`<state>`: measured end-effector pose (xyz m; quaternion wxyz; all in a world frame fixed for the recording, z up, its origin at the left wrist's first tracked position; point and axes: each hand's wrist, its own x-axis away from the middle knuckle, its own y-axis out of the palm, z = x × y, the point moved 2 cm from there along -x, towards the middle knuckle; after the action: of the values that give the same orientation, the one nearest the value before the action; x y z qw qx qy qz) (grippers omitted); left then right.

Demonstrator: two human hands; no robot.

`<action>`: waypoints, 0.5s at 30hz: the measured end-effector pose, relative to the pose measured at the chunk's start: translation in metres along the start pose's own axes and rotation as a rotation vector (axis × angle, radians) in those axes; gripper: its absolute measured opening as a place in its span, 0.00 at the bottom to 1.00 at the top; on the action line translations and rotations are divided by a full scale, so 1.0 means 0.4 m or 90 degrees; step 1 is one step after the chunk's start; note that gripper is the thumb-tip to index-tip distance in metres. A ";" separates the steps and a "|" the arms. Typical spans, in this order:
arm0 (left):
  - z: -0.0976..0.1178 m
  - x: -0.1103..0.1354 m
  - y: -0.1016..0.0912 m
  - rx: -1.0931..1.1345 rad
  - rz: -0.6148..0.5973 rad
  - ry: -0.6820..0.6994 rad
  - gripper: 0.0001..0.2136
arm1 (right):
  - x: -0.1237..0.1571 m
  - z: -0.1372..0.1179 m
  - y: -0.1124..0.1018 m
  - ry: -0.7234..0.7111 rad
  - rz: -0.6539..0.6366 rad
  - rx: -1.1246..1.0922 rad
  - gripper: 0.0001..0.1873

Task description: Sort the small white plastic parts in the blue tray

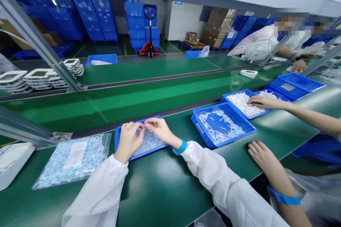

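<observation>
Over a blue tray [117, 141] of small pale blue and white pieces, my left hand [130, 138] and my right hand [160, 129] meet with fingertips pinched together. Whatever sits between the fingertips is too small to make out. A blue band circles my right wrist. To the left lies a clear bag [93, 152] packed with light blue and white pieces, a white label on top. On the right, another blue tray [197, 124] holds loose narrow white and pale blue pieces around its edges.
A co-worker's hand [259, 101] reaches into a blue tray of white pieces; their other hand [262, 154] rests on the green table [160, 191]. Stacked white frames [39, 74] stand at far left. Beyond runs a green conveyor [149, 92], with a white device [249, 74] on it.
</observation>
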<state>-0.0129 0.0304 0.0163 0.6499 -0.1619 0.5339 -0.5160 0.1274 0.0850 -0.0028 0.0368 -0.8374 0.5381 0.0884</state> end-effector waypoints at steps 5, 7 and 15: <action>-0.009 0.002 -0.001 0.029 0.036 -0.013 0.09 | -0.004 -0.005 -0.005 -0.007 0.018 -0.023 0.13; -0.012 0.003 -0.001 0.031 0.046 -0.014 0.10 | -0.005 -0.005 -0.006 -0.012 0.008 -0.006 0.13; -0.012 0.002 -0.001 0.006 0.033 -0.018 0.09 | -0.002 -0.002 -0.001 -0.010 -0.048 0.030 0.11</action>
<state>-0.0173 0.0311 0.0142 0.6714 -0.1521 0.5264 -0.4990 0.1274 0.0858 -0.0017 0.0639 -0.8555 0.5074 0.0810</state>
